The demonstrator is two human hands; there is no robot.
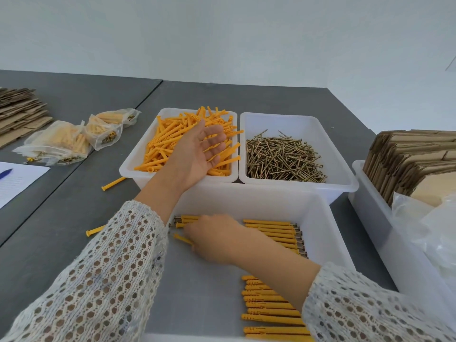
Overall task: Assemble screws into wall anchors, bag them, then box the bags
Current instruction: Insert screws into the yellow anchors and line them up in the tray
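A grey matte worktop runs back to a pale wall, with a seam between two slabs off to the left of both hands; bare grey surface lies open left of the near arm.

Beneath the right hand sits the largest white plastic bin, smooth-walled with a grey floor. Beyond it, side by side and touching, stand two smaller white bins: the anchor bin under the left hand, and the screw bin just right of that hand. Farther right, another white bin holds upright flattened cardboard and crumpled clear plastic.

Well left of the left hand lie clear bags filled with anchors, a stack of corrugated cardboard, and a sheet of paper with a blue pen.

Orange ribbed plastic wall anchors are heaped in their bin; thin brass-coloured screws tangle in theirs. Assembled anchors lie in neat rows beside and behind the right hand. Two loose anchors rest on the worktop left of the arms.

The left hand hovers palm-up over the anchor heap, fingers spread, its grip loose and holding nothing. The right hand, blurred, lies palm-down, fingers reaching onto assembled anchors at the bin's left; whether its grip closes on one cannot be told. Both sleeves are open-knit cream.
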